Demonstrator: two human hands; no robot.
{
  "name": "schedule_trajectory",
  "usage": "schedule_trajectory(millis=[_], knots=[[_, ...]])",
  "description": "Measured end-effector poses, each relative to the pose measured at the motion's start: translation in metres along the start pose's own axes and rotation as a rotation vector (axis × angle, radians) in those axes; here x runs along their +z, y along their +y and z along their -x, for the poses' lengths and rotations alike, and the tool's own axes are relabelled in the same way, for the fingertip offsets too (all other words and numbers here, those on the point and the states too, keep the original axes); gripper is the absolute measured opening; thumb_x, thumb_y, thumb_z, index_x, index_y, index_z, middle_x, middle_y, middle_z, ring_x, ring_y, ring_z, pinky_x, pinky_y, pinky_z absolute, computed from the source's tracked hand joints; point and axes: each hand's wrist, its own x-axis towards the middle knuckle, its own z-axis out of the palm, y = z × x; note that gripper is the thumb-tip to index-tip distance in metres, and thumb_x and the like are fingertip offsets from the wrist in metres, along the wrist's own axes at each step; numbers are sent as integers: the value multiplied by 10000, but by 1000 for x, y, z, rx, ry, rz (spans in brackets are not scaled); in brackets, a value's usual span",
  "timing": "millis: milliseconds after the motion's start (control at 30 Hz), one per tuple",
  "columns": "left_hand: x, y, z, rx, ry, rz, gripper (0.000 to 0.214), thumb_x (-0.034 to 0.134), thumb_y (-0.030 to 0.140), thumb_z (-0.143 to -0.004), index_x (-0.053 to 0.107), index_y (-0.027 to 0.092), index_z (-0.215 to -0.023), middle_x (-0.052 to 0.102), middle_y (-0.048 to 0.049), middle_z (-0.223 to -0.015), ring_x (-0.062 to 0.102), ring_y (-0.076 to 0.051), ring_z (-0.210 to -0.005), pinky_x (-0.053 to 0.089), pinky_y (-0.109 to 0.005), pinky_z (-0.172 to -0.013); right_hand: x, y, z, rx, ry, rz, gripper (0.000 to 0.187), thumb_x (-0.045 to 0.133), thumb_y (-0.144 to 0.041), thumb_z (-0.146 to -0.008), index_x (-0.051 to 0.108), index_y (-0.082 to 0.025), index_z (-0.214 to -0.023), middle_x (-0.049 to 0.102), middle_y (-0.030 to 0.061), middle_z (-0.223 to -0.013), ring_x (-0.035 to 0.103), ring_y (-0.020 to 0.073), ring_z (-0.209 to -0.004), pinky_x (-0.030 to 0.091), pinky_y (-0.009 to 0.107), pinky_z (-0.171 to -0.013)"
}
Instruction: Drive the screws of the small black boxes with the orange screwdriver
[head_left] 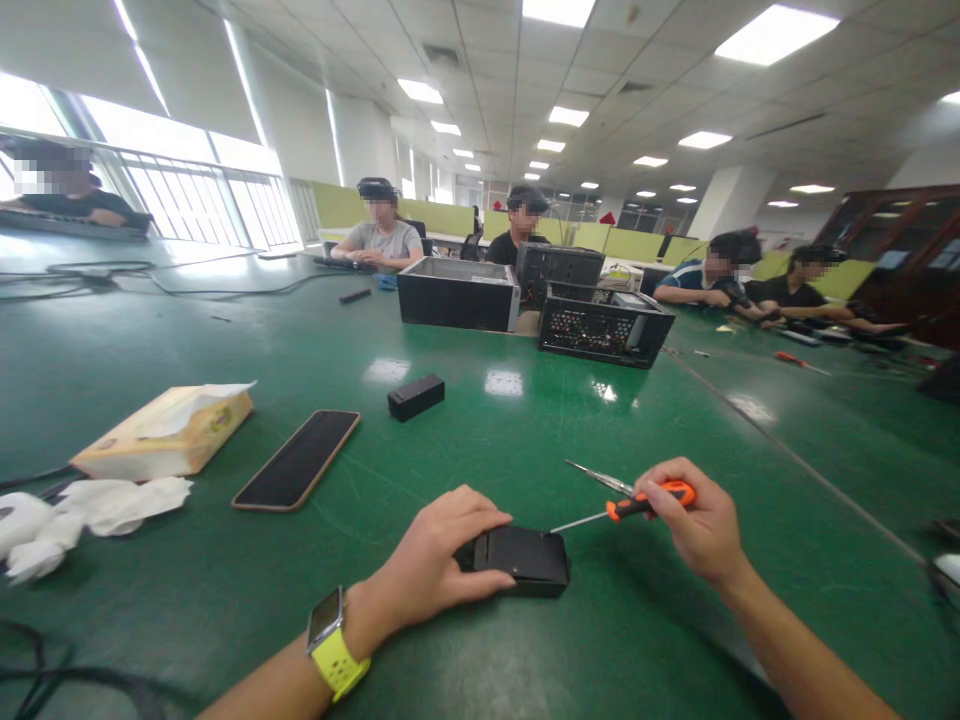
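Observation:
On the green table lies a small black rectangular box (529, 562), its kind not clear. My left hand (450, 550) grips its left end, thumb along the near side and fingers over the far side. My right hand (701, 520) is closed around a screwdriver (630, 508) with an orange and black handle. The screwdriver slants down to the left, and its tip meets the far right corner of the box's top. Just beyond the screwdriver, metal tweezers (596, 475) lie on the table, their near end partly hidden by my right hand.
A phone (300, 460), a tissue pack (169, 430) and crumpled tissues (90, 510) lie to the left. Ahead sits another black block (416, 397). Computer cases (457, 295) stand farther back. Several people work around the table. Another orange screwdriver (795, 360) lies far right.

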Motion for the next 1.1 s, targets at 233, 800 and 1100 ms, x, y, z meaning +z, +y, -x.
schedule_trajectory(millis=[233, 800, 1100], knots=[[-3, 3, -2, -54, -65, 37, 501, 638, 577, -865, 634, 163, -1147, 637, -88, -997, 576, -232, -901, 485, -349, -791, -22, -50, -41, -216, -373, 221, 241, 415, -272, -969, 596, -201, -828, 607, -17, -650, 550, 117, -546, 415, 233, -531], [-1, 0, -1, -36, -47, -5, 523, 666, 600, -829, 664, 182, -1143, 622, -85, -947, 564, -225, -857, 476, -315, -729, -26, -89, -71, -224, -543, 246, 194, 634, -339, -886, 693, -230, -1035, 693, 22, -815, 587, 130, -626, 451, 231, -555], [-2, 2, -2, -64, -49, -13, 540, 652, 630, -821, 680, 180, -1118, 614, -85, -939, 565, -225, -854, 482, -312, -721, -22, -85, -70, -321, -404, 375, 461, 657, -445, -853, 500, -193, -501, 407, -52, -456, 342, 84, -432, 245, 253, -442]])
